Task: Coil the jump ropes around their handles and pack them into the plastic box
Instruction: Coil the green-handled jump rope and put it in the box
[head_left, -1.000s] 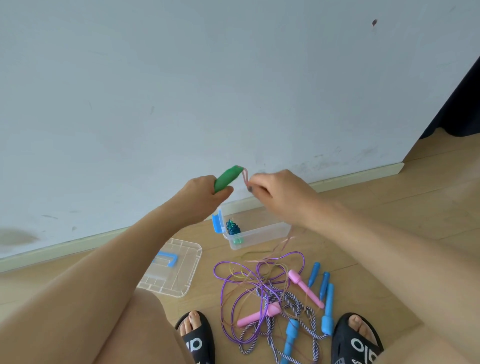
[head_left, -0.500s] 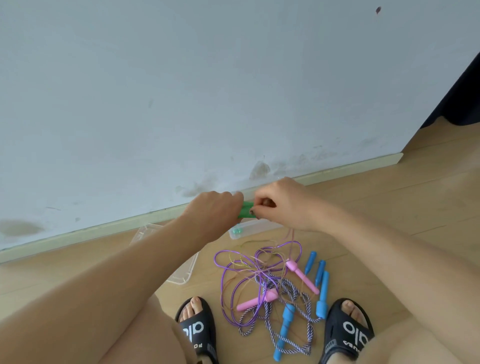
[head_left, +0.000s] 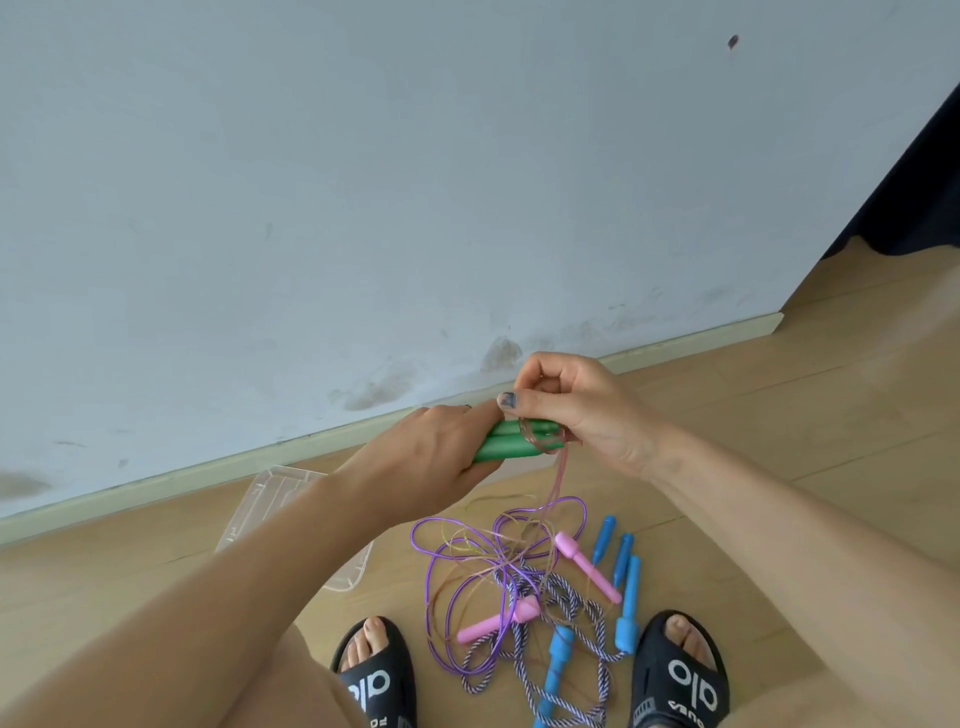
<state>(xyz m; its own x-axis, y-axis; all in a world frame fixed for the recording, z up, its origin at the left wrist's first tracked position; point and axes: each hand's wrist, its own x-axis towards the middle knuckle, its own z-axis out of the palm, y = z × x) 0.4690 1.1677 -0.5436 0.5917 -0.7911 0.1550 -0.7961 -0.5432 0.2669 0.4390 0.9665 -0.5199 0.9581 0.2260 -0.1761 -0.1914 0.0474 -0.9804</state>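
Above the tangled pile of ropes (head_left: 514, 582) on the floor, the paired green handles (head_left: 511, 441) are gripped side by side in the left hand (head_left: 431, 467), while the thin pinkish cord (head_left: 558, 475) is pinched in the right hand (head_left: 576, 410) and looped around their far end; the plastic box itself is not seen, only its clear lid (head_left: 275, 488) left of the pile. The handles appear light and rigid and are best clamped mid-length, whereas the cord seems slick and springy, so it is probably best held close to the wrap.
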